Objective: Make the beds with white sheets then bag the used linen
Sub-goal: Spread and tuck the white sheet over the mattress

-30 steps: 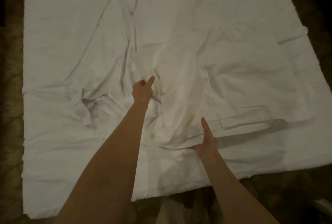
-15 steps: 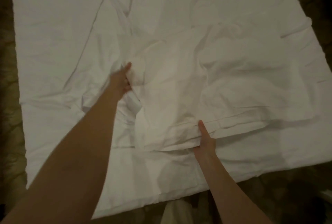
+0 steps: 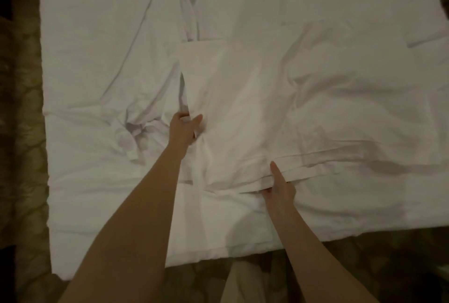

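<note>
Across the middle of the wide bed (image 3: 97, 217), already covered in rumpled white cloth, lies a partly folded white cotton sheet (image 3: 267, 98). The left hand (image 3: 183, 130) has its grip pinched on that sheet's left edge; the right hand (image 3: 279, 187) clamps the layered near hem, thumb on top and fingers tucked beneath. This looks like the spreading step: the folded sheet is not yet opened out. Next, the hands likely need to draw apart and lift, so the layers unfold evenly without dragging the cloth beneath.
</note>
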Tool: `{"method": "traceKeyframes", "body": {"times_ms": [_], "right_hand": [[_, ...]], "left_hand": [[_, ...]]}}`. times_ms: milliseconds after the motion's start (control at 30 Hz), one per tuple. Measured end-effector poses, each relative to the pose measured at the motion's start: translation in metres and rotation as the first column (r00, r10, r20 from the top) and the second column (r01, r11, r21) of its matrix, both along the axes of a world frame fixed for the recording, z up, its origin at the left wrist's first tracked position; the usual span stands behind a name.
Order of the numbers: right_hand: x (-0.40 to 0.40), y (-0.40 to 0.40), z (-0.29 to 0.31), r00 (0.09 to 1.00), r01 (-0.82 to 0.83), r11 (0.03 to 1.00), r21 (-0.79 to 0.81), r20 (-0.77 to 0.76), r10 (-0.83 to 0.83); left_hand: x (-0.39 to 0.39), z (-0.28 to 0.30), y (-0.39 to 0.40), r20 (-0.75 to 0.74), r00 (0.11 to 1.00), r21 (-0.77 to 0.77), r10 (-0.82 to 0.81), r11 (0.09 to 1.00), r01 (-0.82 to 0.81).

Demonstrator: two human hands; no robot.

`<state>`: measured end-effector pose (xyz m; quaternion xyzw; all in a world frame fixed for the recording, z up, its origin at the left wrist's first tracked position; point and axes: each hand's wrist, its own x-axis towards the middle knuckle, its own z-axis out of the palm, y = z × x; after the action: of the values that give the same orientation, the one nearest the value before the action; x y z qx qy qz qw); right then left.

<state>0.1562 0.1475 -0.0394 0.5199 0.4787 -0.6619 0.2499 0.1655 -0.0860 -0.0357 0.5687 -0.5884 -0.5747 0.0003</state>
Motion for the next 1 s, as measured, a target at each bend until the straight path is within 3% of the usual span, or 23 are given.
{"method": "traceKeyframes", "body": {"times_ms": [67,133,233,300,367,467,600,733,800,900,933,1000], "right_hand": [[0.003,0.009,-0.002,0.998,-0.028,0.972,0.232,-0.04,0.039],[0.004,0.02,0.002,0.987,-0.058,0.884,0.465,-0.104,0.12],[-0.001,0.036,0.005,0.93,-0.154,0.809,0.567,-0.194,0.313],[-0.006,0.039,0.003,0.909,-0.287,0.842,0.456,-0.148,0.389],[-0.014,0.037,0.002,0.926,-0.359,0.903,0.237,-0.034,0.377],[-0.028,0.03,0.001,0.951,-0.308,0.951,0.033,0.027,0.307],[-0.036,0.03,-0.004,0.987,-0.099,0.99,0.099,-0.115,0.11],[-0.013,0.048,-0.006,0.99,-0.131,0.988,0.082,-0.035,0.135],[-0.014,0.055,-0.005,0.987,-0.158,0.987,0.009,0.016,0.157],[-0.04,0.063,-0.004,0.997,-0.074,0.995,-0.066,-0.023,0.073],[-0.049,0.065,-0.003,0.998,-0.03,0.997,-0.076,-0.055,0.025],[-0.061,0.068,-0.006,0.994,0.039,0.998,-0.04,-0.103,-0.043]], "left_hand": [[0.011,0.001,0.01,-0.021,0.998,-0.056,0.066,0.996,-0.067],[0.022,-0.003,0.018,-0.007,0.997,-0.041,0.074,0.996,-0.075],[0.038,-0.009,0.031,0.021,0.999,0.057,0.043,0.997,-0.044],[0.045,-0.012,0.033,0.065,0.997,0.106,0.028,0.994,-0.034],[0.05,-0.01,0.032,0.084,0.995,0.215,0.048,0.974,-0.065],[0.054,-0.007,0.032,0.086,0.994,0.358,0.071,0.929,-0.098],[0.051,0.0,0.037,0.038,0.997,0.278,0.068,0.958,-0.076],[0.068,0.0,0.041,0.076,0.992,0.214,0.099,0.97,-0.113],[0.063,0.004,0.04,0.087,0.994,0.304,0.071,0.948,-0.095],[0.035,0.01,0.025,-0.043,0.993,0.486,0.111,0.871,-0.076],[0.026,0.01,0.02,-0.066,0.99,0.475,0.122,0.877,-0.077],[0.017,0.008,0.014,-0.032,0.99,0.297,0.137,0.947,-0.122]]}}
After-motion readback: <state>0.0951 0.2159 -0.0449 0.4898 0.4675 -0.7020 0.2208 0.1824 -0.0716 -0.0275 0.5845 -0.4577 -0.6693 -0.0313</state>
